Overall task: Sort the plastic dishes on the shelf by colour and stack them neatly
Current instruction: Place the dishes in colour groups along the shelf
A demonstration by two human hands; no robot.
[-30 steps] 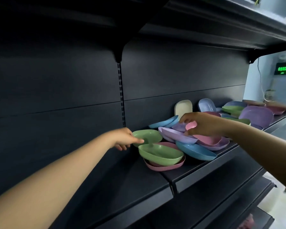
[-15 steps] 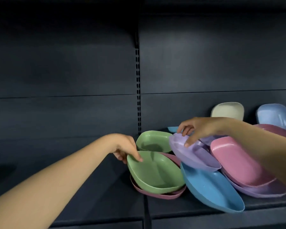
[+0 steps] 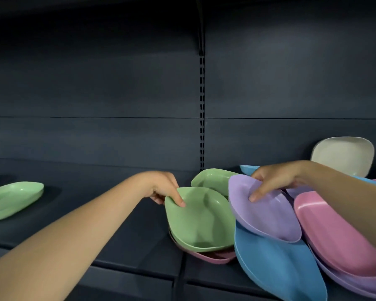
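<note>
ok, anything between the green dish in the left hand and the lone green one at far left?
Nothing visible. The left hand grips the green dish; only bare shelf lies between it and the lone green dish.

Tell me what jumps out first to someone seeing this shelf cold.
The jumble of pastel dishes at lower right against the dark shelf: the left hand grips the rim of a green dish lying on a pink one, while the right hand holds a tilted purple dish above a blue dish. Far left, a lone green dish sits apart, and a cream dish leans against the back panel.
</note>
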